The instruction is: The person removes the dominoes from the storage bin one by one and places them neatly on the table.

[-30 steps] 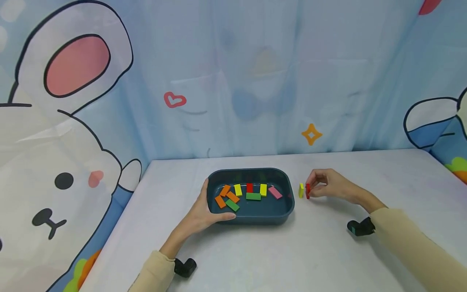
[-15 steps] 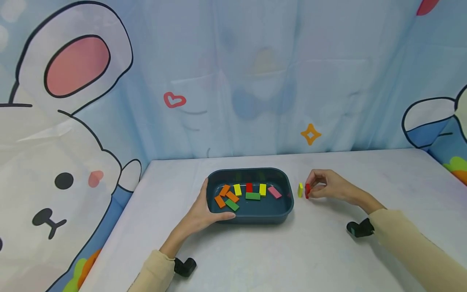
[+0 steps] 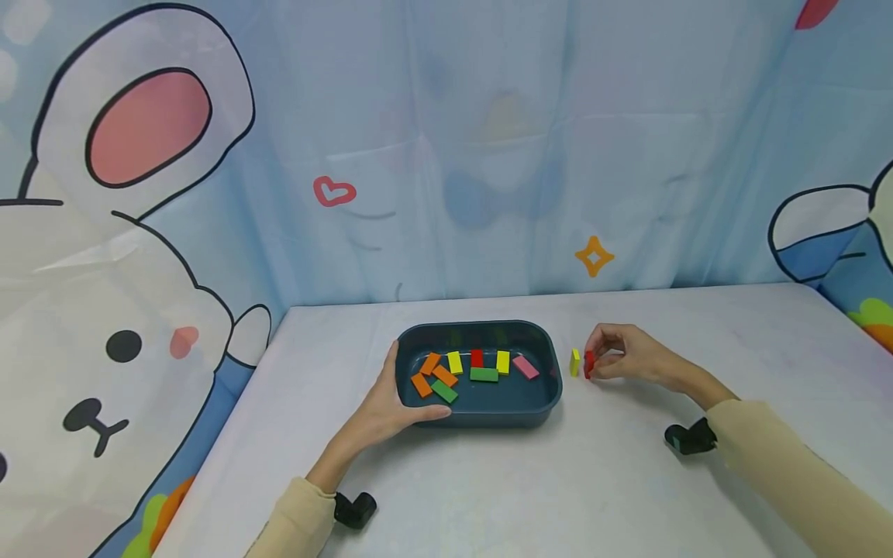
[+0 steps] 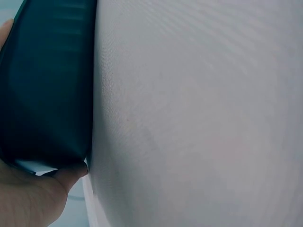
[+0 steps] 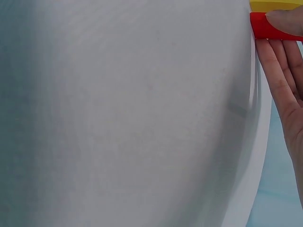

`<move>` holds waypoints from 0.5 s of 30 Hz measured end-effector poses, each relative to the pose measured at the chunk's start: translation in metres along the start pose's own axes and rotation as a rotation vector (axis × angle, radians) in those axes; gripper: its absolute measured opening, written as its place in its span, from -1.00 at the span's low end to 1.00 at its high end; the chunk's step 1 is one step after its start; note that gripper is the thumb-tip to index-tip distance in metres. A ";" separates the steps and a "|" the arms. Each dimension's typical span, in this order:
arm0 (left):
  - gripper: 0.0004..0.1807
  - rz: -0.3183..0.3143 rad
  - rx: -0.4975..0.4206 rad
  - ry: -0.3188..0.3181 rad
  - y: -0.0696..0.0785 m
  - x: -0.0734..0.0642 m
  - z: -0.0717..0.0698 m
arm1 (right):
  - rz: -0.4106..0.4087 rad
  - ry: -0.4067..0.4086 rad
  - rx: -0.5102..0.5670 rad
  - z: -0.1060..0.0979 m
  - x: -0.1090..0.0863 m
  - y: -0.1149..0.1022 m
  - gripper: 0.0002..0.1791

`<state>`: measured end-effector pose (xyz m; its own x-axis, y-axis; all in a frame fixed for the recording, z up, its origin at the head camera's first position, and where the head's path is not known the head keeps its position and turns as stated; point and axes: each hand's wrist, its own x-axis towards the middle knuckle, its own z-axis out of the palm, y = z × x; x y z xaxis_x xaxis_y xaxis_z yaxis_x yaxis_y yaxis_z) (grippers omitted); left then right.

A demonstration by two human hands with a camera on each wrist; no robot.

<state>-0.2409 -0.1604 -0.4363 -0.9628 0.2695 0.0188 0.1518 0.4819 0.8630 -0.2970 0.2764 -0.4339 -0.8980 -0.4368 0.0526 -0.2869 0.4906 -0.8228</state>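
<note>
The right hand (image 3: 628, 353) is pinching a red block (image 3: 589, 365) between thumb and fingers, on the table (image 3: 558, 488) right of the tray (image 3: 481, 421); the block is standing on end, its long axis running upward. A yellow block (image 3: 575, 363) is standing likewise just beside it, toward the tray. The left hand (image 3: 385, 403) is gripping the tray's left end, its thumb lying along the near rim. The tray is holding nine flat-lying blocks: three orange (image 3: 445, 376), two green (image 3: 484, 375), two yellow (image 3: 503, 362), one red (image 3: 477, 358) and one pink (image 3: 525, 367). A narrow strip is separating the standing yellow block from the tray's right wall; a broader stretch of tabletop is running between the sleeves, and the far table edge is meeting the curtain (image 3: 432, 263).
</note>
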 end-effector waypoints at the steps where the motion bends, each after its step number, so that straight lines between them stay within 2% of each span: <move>1: 0.57 -0.003 0.001 0.001 0.000 0.000 0.000 | -0.002 0.004 -0.002 0.000 0.000 0.000 -0.67; 15: 0.57 -0.001 -0.008 0.007 -0.001 0.000 0.000 | 0.020 0.010 -0.015 0.001 0.000 0.001 -0.64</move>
<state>-0.2413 -0.1602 -0.4369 -0.9645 0.2632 0.0213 0.1489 0.4758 0.8669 -0.2973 0.2760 -0.4349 -0.9069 -0.4192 0.0421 -0.2737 0.5101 -0.8154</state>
